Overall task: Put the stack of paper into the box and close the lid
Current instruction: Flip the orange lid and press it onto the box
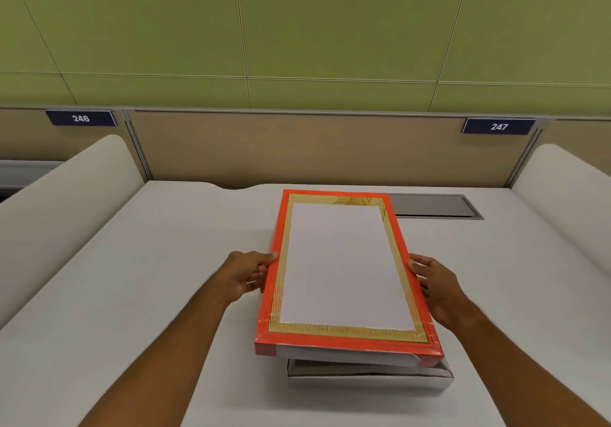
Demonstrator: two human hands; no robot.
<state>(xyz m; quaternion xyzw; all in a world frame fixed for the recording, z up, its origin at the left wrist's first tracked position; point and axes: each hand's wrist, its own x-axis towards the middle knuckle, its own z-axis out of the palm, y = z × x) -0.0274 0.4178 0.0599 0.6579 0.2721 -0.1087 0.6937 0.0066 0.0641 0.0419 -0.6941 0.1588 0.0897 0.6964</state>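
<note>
A flat lid (344,268) with a red-orange rim, a gold border and a white centre panel hangs tilted just above the box. My left hand (251,274) grips its left edge and my right hand (433,289) grips its right edge. Under the lid's near end, the white box base (370,378) rests on the desk, with only its front wall and right corner showing. The lid hides the inside of the box, so no stack of paper is visible.
The white desk (165,278) has rounded white side dividers (66,195) on the left and right. A grey cable hatch (433,206) lies behind the lid. A beige back panel carries number tags 246 (81,118) and 247 (498,126).
</note>
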